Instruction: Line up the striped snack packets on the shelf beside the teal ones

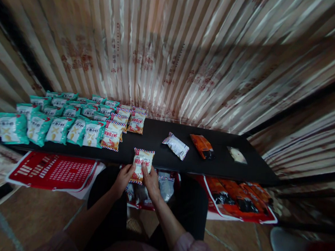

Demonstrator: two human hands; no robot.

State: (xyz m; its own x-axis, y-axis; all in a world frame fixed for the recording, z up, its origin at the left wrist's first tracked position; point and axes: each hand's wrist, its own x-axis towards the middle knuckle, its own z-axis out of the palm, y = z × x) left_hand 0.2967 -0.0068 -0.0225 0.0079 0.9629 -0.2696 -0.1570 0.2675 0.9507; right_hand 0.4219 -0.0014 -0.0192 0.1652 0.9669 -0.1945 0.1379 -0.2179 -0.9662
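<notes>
Just below frame centre, left hand (125, 179) and right hand (151, 179) pinch one pale packet (142, 160): red lettering, orange below, striped ends.

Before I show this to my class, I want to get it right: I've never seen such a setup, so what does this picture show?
There is no machine here. One camera, worn on a person's head, looks forward and down at two bare hands. The left hand and right hand hold a snack pack between them at the near edge of a black table. On the table's left stand rows of green packs, with packs like the held one beside them. To the right lie a white pack, an orange pack and a small pale packet. Red baskets sit below the near edge.
</notes>
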